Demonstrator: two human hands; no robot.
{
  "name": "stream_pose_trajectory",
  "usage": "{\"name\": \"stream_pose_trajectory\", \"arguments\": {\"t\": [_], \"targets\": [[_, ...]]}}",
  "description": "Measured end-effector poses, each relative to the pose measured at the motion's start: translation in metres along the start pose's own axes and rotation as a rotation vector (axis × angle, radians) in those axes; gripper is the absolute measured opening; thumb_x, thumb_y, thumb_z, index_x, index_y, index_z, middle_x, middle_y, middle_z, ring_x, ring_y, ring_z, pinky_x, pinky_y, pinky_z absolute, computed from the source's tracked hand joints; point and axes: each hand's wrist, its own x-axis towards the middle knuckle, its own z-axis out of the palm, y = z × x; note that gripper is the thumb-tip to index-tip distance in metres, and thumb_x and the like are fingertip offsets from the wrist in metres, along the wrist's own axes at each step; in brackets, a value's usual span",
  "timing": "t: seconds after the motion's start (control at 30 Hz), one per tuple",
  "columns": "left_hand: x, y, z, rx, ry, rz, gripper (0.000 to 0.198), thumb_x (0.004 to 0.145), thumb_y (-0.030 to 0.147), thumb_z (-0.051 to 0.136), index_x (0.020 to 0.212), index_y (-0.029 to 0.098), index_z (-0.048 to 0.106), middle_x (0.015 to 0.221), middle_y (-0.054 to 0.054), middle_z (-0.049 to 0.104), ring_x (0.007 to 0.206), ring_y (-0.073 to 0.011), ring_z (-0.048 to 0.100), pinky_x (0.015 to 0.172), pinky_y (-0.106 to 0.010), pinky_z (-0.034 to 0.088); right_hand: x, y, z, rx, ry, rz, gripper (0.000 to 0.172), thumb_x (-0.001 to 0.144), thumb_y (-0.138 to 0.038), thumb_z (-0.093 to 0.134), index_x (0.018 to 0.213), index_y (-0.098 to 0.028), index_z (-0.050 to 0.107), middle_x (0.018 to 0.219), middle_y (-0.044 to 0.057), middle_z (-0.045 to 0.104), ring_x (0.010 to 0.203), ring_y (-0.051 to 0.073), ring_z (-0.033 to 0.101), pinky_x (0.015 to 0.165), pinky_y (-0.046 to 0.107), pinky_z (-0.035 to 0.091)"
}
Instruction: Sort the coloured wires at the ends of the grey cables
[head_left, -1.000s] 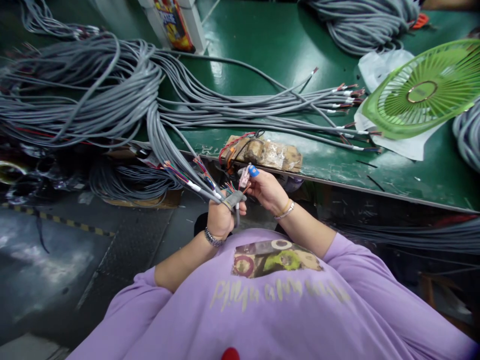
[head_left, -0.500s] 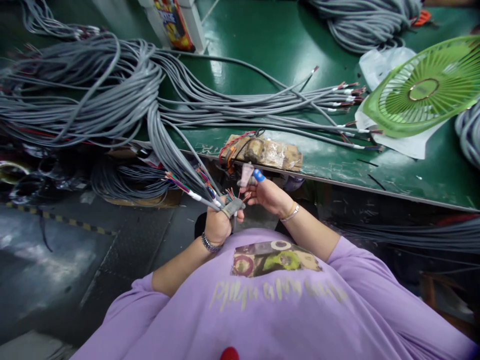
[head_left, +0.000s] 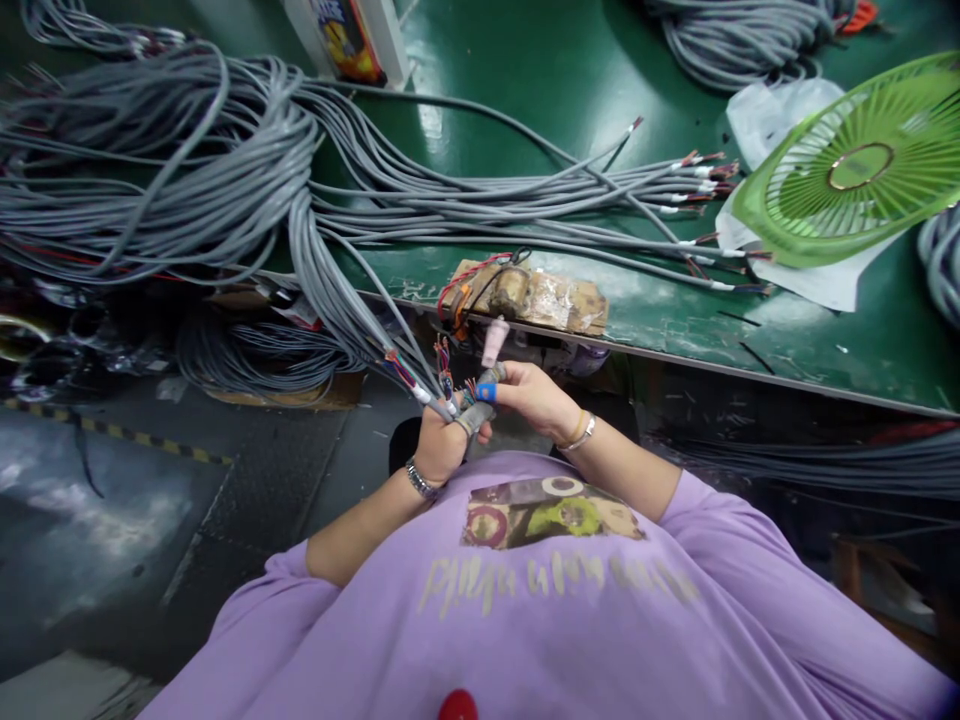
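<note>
My left hand is closed around the end of a grey cable, its thumb wrapped in grey tape. Thin coloured wires fan out of the stripped end above that thumb. My right hand, with blue tape on the thumb and wrapped fingertips, pinches at these wires; the strands between its fingers are too small to make out singly. Other cable ends with coloured wires and white sleeves lie beside my left hand. Just beyond my fingers, a wooden block with a red and a black lead sits at the bench edge.
A large bundle of grey cables covers the left of the green bench, its ends running right. A green fan stands at the right on white paper. Another cable coil lies behind. Dark cables hang below the bench.
My right hand has turned and moved left and slightly down, from opened fingers beside the wires to a pinch at them. The loose cable ends by my left hand have shifted right.
</note>
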Motion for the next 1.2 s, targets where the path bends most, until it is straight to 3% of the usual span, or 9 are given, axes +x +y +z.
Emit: {"name": "stream_pose_trajectory", "arguments": {"t": [0.27,0.43,0.6,0.73,0.87,1.03,1.2], "targets": [[0.0,-0.005,0.001,-0.101,0.091,-0.007,0.03,0.072,0.041,0.076,0.06,0.017,0.063,0.052,0.0,0.065,0.041,-0.0113,0.057,0.044,-0.023,0.05,0.002,0.013,0.005,0.028,0.144,-0.039,0.036,0.055,-0.039,0.085,0.063,-0.016,0.058,0.055,-0.005,0.055,0.051,0.006,0.043,0.05,0.021,0.032],[-0.002,0.004,0.004,-0.216,0.109,-0.006,0.027,0.069,0.039,0.077,0.062,0.017,0.062,0.05,0.001,0.062,0.04,-0.0103,0.055,0.041,-0.021,0.048,0.005,0.015,-0.006,0.21,0.054,0.013,0.036,0.059,-0.041,0.084,0.07,-0.017,0.06,0.06,-0.004,0.056,0.053,0.007,0.044,0.052,0.021,0.037],[-0.001,0.016,0.007,-0.31,0.091,0.03,0.025,0.068,0.037,0.076,0.064,0.017,0.063,0.049,0.001,0.061,0.039,-0.0097,0.054,0.039,-0.02,0.044,0.02,0.006,-0.022,0.363,0.033,0.133,0.047,0.074,-0.064,0.068,0.079,-0.017,0.063,0.069,0.0,0.06,0.055,0.008,0.047,0.052,0.021,0.041],[0.004,0.022,0.013,-0.325,0.092,0.03,0.025,0.065,0.038,0.077,0.067,0.017,0.064,0.048,0.002,0.06,0.039,-0.0094,0.052,0.038,-0.02,0.043,0.031,0.001,-0.017,0.224,0.042,-0.01,0.057,0.073,-0.074,0.061,0.074,-0.017,0.062,0.066,0.0,0.056,0.054,0.008,0.042,0.05,0.021,0.037],[0.008,0.023,0.017,-0.319,0.11,0.023,0.026,0.065,0.038,0.077,0.063,0.017,0.062,0.049,0.001,0.061,0.039,-0.009,0.053,0.037,-0.019,0.042,0.036,0.003,-0.009,0.06,0.206,-0.207,0.061,0.07,-0.078,0.059,0.063,-0.018,0.059,0.058,-0.002,0.049,0.054,0.008,0.038,0.051,0.022,0.035],[0.01,0.018,0.018,-0.316,0.114,0.003,0.028,0.066,0.037,0.078,0.061,0.017,0.059,0.052,0.001,0.063,0.04,-0.0093,0.055,0.04,-0.02,0.046,0.044,0.006,-0.005,0.296,0.083,-0.093,0.062,0.07,-0.079,0.06,0.073,-0.017,0.064,0.064,-0.001,0.054,0.056,0.009,0.042,0.053,0.022,0.039],[0.012,0.017,0.019,-0.285,0.122,-0.011,0.026,0.065,0.037,0.078,0.064,0.016,0.062,0.05,0.001,0.062,0.039,-0.009,0.054,0.04,-0.02,0.046,0.05,0.006,-0.001,0.413,0.134,-0.094,0.055,0.073,-0.072,0.065,0.075,-0.016,0.065,0.061,-0.002,0.052,0.054,0.009,0.04,0.053,0.022,0.038]]}}
